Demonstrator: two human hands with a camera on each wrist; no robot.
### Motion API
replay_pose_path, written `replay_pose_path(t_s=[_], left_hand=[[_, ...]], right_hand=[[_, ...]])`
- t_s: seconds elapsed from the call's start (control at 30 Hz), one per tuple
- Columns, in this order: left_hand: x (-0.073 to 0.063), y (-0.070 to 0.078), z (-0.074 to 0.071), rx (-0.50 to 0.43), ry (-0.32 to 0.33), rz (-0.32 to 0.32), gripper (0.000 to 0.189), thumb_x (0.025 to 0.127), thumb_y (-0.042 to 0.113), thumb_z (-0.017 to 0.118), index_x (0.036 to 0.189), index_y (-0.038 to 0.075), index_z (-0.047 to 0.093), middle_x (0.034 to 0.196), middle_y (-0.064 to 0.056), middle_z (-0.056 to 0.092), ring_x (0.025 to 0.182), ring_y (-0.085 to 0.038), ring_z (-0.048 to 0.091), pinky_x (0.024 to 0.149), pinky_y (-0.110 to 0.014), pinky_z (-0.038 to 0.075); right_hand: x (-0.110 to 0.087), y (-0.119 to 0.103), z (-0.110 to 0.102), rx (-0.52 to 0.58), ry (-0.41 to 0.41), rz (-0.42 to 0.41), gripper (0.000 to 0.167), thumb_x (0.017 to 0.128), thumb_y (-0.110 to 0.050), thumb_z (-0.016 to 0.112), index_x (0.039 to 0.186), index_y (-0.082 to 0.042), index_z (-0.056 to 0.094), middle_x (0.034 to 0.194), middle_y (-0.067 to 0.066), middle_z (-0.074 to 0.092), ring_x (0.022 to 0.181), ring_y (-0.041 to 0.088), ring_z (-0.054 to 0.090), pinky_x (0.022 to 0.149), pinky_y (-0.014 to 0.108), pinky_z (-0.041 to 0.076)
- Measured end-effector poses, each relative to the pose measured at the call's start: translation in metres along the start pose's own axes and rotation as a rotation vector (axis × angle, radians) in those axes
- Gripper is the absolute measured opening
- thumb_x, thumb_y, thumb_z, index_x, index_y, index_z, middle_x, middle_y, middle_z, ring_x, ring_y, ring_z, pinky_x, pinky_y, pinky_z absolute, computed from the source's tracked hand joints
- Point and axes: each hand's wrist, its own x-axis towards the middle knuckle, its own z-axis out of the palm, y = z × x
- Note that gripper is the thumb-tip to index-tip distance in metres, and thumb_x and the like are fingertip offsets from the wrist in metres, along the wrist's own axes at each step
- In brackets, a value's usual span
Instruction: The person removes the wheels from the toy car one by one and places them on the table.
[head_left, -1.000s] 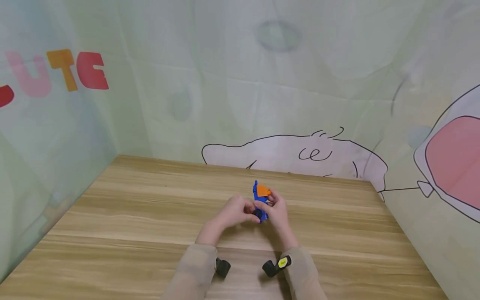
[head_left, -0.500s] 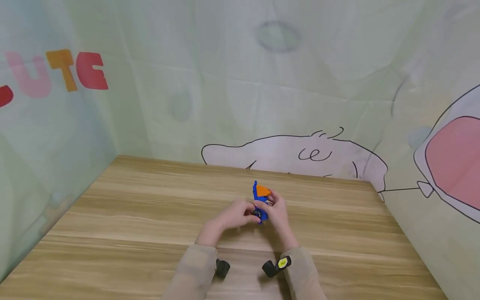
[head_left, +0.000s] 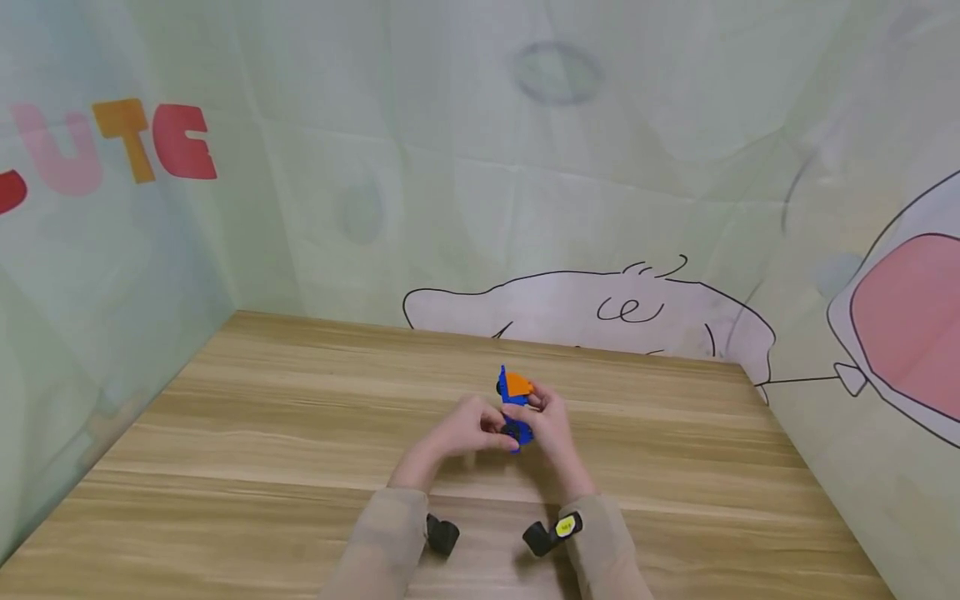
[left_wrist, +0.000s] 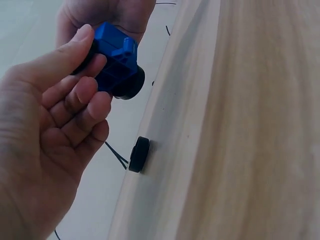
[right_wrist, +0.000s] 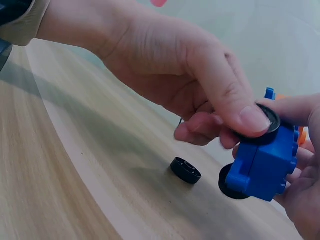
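Over the middle of the table, both hands are at a toy car with a blue body (right_wrist: pixel 270 165) and an orange piece (head_left: pixel 517 385) near its far end. My right hand (head_left: pixel 551 421) grips the body from the right, thumb across it. From the left, my left hand (head_left: pixel 468 429) pinches a black wheel (right_wrist: pixel 272 120) at the car's near end, thumb pressed on its outer face. The opposite wheel (left_wrist: pixel 131 84) is in place on the body. A loose black wheel (left_wrist: pixel 140 155) lies on the table below; the hands hide it in the head view.
The wood-grain table (head_left: pixel 247 433) runs back to a printed cloth backdrop (head_left: pixel 480 167) along the rear and sides. Dark wrist cameras (head_left: pixel 442 536) stick out from both sleeves, close above the table.
The toy car and both hands have shifted slightly left and toward the person. The car has turned a little, so a black wheel now shows on its far left side.
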Motion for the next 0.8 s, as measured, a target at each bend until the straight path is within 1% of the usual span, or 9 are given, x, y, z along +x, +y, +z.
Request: replay_pose_path(t_s=[0.1, 0.23, 0.47, 0.6, 0.8], left_hand=[[0.0005, -0.0012, 0.0019, 0.021, 0.005, 0.031, 0.034, 0.084, 0.019, 0.077, 0.061, 0.001, 0.059, 0.055, 0.009, 0.043, 0.051, 0.0, 0.036, 0.052, -0.017, 0.028], [0.001, -0.0019, 0.0049, 0.049, 0.011, 0.048, 0.036, 0.084, 0.019, 0.077, 0.059, 0.002, 0.057, 0.055, 0.009, 0.043, 0.05, 0.001, 0.034, 0.051, -0.016, 0.027], [0.0014, -0.0024, 0.0089, 0.053, 0.021, 0.034, 0.033, 0.085, 0.019, 0.076, 0.062, 0.002, 0.06, 0.055, 0.009, 0.044, 0.052, 0.0, 0.035, 0.052, -0.016, 0.028], [0.0018, -0.0028, 0.0104, 0.052, 0.027, 0.023, 0.032, 0.085, 0.018, 0.077, 0.062, 0.002, 0.061, 0.055, 0.008, 0.045, 0.052, 0.0, 0.035, 0.053, -0.016, 0.028], [0.0017, -0.0022, 0.0104, 0.058, 0.042, 0.027, 0.034, 0.084, 0.018, 0.077, 0.06, 0.003, 0.058, 0.054, 0.008, 0.042, 0.051, 0.0, 0.034, 0.053, -0.016, 0.028]], right_hand=[[0.0, -0.0003, -0.0011, -0.018, 0.006, 0.02, 0.047, 0.083, -0.002, 0.07, 0.127, 0.008, 0.055, 0.114, 0.022, 0.068, 0.089, 0.012, 0.064, 0.085, 0.024, 0.054], [-0.0002, -0.001, -0.0019, -0.052, 0.011, 0.035, 0.047, 0.083, -0.004, 0.071, 0.126, 0.007, 0.056, 0.113, 0.021, 0.067, 0.09, 0.013, 0.063, 0.087, 0.026, 0.054], [0.0003, -0.0005, -0.0018, -0.116, 0.039, 0.033, 0.049, 0.081, -0.004, 0.073, 0.125, 0.009, 0.057, 0.112, 0.022, 0.067, 0.09, 0.014, 0.062, 0.088, 0.027, 0.053], [0.0006, -0.0001, -0.0011, -0.107, 0.052, 0.049, 0.049, 0.081, -0.004, 0.073, 0.126, 0.007, 0.057, 0.113, 0.022, 0.066, 0.091, 0.015, 0.061, 0.089, 0.029, 0.053], [0.0022, -0.0004, -0.0005, -0.118, 0.052, 0.056, 0.05, 0.082, -0.003, 0.073, 0.128, 0.007, 0.056, 0.117, 0.024, 0.066, 0.096, 0.02, 0.063, 0.094, 0.035, 0.052]])
